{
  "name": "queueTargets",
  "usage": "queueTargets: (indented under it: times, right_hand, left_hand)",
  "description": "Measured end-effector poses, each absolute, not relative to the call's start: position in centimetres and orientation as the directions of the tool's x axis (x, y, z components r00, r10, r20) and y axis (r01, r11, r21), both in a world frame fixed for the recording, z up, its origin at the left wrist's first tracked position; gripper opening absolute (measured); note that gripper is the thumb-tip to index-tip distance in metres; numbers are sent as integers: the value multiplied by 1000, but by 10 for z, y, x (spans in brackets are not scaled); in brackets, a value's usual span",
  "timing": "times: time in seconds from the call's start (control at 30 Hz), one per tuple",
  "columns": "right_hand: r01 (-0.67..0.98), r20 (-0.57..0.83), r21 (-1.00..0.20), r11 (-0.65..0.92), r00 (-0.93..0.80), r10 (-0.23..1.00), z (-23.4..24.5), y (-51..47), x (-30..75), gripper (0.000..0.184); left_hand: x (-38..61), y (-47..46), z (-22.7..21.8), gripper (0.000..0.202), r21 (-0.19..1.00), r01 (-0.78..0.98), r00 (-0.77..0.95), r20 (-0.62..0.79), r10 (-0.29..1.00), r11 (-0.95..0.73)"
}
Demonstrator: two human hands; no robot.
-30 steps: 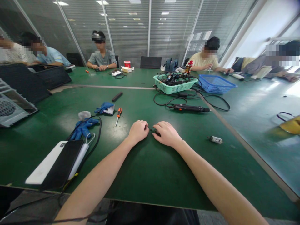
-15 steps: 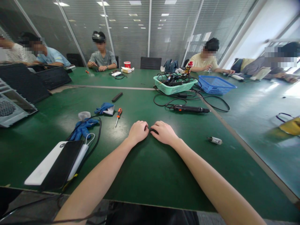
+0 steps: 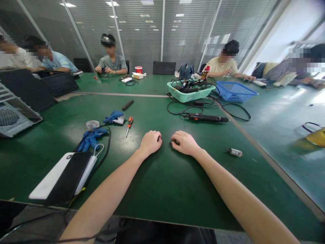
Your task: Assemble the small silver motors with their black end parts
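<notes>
My left hand (image 3: 151,141) rests on the green table (image 3: 162,189) with its fingers curled closed. A dark spot shows at its thumb gap; what it holds, if anything, is hidden. A short distance to the right, my right hand (image 3: 185,143) is curled palm down, with a small dark piece partly showing under the fingers. Left of my left hand lies an orange-handled screwdriver (image 3: 129,126). Beyond my right hand lies a black electric screwdriver (image 3: 207,118) with its cord. A small silver cylinder (image 3: 234,152) lies to the right.
Blue gloves (image 3: 91,138), a white-and-black flat device (image 3: 61,176) and cables lie at left. A dark bar (image 3: 127,105) lies farther back. A green basket (image 3: 190,95) of tools stands beside a blue basket (image 3: 235,91). A metal case (image 3: 15,115) stands far left; several people sit around.
My hands were close together, almost touching at the fingertips. My right hand has moved away to the right, widening the gap; my left hand has barely moved.
</notes>
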State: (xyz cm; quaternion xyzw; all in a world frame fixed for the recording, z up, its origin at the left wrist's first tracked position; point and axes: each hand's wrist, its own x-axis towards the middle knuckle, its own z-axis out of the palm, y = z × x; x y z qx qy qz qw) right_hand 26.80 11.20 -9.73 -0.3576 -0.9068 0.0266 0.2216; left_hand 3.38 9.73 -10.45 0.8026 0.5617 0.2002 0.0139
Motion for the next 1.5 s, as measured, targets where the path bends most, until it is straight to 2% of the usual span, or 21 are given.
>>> queueTargets:
  times: [0.2,0.43,0.77,1.2,1.5]
  right_hand:
    - [736,391,-174,654,-559,732,-105,124,334,9]
    - [882,364,-155,446,-368,855,-112,126,410,11]
    - [975,366,-152,164,-99,925,-120,120,439,18]
    - [991,298,-99,86,-53,953,-116,118,432,20]
    - [984,306,-128,125,-80,949,-115,119,437,21]
  left_hand:
    - [33,97,-105,16,256,900,277,294,915,-354]
    - [33,96,-104,17,270,892,280,299,912,-363]
    - [34,98,-106,18,270,890,285,303,909,-369]
    - [35,97,-105,18,287,890,271,290,918,-354]
    - [36,98,-106,17,282,889,274,304,912,-361]
